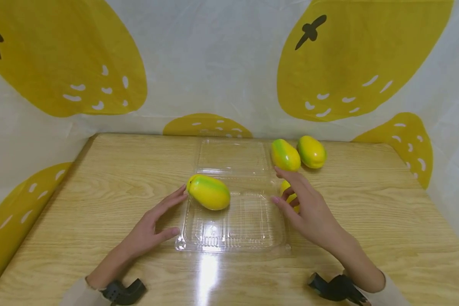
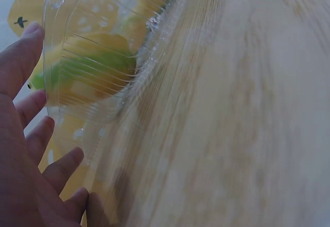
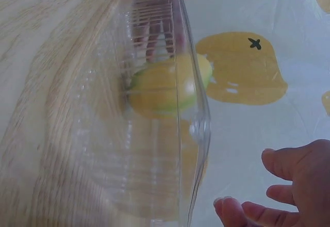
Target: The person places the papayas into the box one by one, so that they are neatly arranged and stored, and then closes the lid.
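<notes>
A clear plastic clamshell box (image 1: 248, 216) lies with its lid folded back in the head view. Inside its base, at the left, rests a yellow and green papaya (image 1: 210, 193), seen through the clear wall in the left wrist view too. My left hand (image 1: 154, 225) is beside the box's left rim, fingers spread, fingertips close to the papaya's stem end. My right hand (image 1: 310, 208) hovers at the right rim, fingers loosely bent with nothing between them. Behind that hand, a second papaya (image 1: 284, 185) is partly hidden, just right of the box.
Two more papayas, one (image 1: 285, 155) by the lid (image 1: 233, 155) and another (image 1: 312, 152) to its right, lie near the table's back edge. A fruit-print cloth (image 1: 214, 63) hangs behind the wooden table (image 1: 137, 170). Dark wrist straps show on both arms.
</notes>
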A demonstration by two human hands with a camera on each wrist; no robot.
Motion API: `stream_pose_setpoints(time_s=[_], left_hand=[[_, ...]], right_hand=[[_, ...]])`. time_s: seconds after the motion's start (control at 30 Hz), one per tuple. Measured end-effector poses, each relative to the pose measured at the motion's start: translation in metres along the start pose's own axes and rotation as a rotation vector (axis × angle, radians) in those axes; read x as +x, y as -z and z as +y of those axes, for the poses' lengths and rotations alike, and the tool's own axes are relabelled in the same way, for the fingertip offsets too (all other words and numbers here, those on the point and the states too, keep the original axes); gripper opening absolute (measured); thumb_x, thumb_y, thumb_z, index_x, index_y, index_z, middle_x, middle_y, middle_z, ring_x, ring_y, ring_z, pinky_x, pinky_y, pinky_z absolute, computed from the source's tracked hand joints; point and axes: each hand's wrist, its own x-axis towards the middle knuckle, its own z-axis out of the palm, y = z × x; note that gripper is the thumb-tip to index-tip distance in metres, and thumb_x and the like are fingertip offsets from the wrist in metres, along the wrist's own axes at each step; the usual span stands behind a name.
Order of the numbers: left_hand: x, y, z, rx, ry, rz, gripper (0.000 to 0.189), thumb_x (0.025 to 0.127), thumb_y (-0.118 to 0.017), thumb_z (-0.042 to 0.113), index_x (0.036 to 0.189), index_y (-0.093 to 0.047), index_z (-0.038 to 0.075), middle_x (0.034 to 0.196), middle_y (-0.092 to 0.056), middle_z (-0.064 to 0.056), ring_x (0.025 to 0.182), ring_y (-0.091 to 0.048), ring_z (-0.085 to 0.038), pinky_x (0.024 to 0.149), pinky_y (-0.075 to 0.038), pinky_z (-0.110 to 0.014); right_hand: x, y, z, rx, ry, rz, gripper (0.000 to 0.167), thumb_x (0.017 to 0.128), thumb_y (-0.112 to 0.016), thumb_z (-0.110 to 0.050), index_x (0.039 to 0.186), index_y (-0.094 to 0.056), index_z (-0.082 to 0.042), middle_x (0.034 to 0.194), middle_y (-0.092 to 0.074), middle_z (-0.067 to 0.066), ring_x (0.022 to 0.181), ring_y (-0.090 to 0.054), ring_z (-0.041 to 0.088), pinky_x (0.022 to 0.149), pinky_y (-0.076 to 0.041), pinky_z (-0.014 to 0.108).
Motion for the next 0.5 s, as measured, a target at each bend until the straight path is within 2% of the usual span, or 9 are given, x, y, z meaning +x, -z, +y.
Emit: stream_pose_setpoints(time_s=[0.3, 0.5], left_hand=[[0.0, 0.0, -0.001, -0.008, -0.011, 0.003, 0.072, 0.082, -0.07, 0.01, 0.147, -0.038, 0.012, 0.157, -0.023, -0.008, 0.142, -0.022, -0.029, 0.113, -0.015, -0.028], [0.001, 0.0, -0.001, -0.001, -0.01, -0.001, 0.072, 0.083, -0.07, 0.012, 0.147, -0.038, 0.012, 0.157, -0.022, -0.009, 0.142, -0.022, -0.029, 0.114, -0.015, -0.029]], right_hand=[[-0.012, 0.01, 0.011, -0.084, -0.005, 0.059, 0.067, 0.08, -0.073, 0.003, 0.14, -0.045, -0.009, 0.123, -0.054, 0.008, 0.077, -0.052, 0.009, 0.055, -0.05, 0.021], [-0.018, 0.014, 0.02, -0.116, -0.023, 0.117, 0.064, 0.08, -0.072, 0.004, 0.138, -0.048, -0.009, 0.117, -0.056, 0.009, 0.073, -0.046, 0.011, 0.052, -0.04, 0.016]])
